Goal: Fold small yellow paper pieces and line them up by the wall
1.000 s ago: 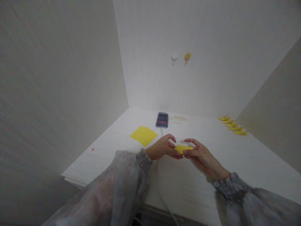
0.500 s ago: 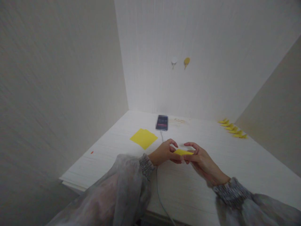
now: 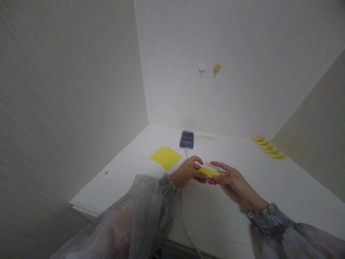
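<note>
A small folded piece of yellow paper (image 3: 209, 172) is held above the table between both hands. My left hand (image 3: 190, 170) pinches its left end, thumb in front and index finger arched above. At the right end, my right hand (image 3: 229, 178) grips the paper between thumb and fingers, with the index finger stretched out over it. The far side of the paper and some fingertips are hidden. Flat yellow paper squares (image 3: 165, 157) lie on the table just beyond my left wrist.
Several folded yellow paper pieces (image 3: 269, 147) stand in a row by the right wall. A phone (image 3: 187, 139) lies near the back wall, its cable (image 3: 182, 216) running under my left wrist to the front edge. Two hooks (image 3: 217, 68) hang on the back wall. An orange scrap (image 3: 106, 173) lies left.
Both hands keep hold of the folded paper, which has tilted a little so more of its face shows. My right index finger has straightened. The whole view has shifted slightly.
</note>
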A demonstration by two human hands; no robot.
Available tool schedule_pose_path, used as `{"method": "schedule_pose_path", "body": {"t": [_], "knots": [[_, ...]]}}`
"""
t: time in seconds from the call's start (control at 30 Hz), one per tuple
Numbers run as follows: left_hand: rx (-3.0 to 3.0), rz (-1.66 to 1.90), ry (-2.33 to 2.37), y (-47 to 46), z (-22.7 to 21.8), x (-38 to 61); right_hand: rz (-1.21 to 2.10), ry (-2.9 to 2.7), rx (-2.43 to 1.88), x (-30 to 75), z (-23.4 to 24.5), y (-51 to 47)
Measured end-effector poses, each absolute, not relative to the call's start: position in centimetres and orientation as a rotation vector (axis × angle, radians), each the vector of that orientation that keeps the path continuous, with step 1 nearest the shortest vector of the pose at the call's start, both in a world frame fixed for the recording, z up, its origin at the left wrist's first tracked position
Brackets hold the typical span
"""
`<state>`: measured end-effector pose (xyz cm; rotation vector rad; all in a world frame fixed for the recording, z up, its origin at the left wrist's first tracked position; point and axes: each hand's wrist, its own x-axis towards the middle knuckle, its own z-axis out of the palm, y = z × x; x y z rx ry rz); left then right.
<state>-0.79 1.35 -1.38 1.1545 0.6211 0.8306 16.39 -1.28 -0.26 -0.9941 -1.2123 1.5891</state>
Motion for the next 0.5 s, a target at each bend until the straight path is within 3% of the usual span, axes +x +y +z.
{"method": "schedule_pose_path", "body": {"t": [0.5], "knots": [[1.144,0.77,0.694,1.17,-1.28,-0.96,1.534,-1.334,-1.04,16.01,-0.6,-1.15]]}}
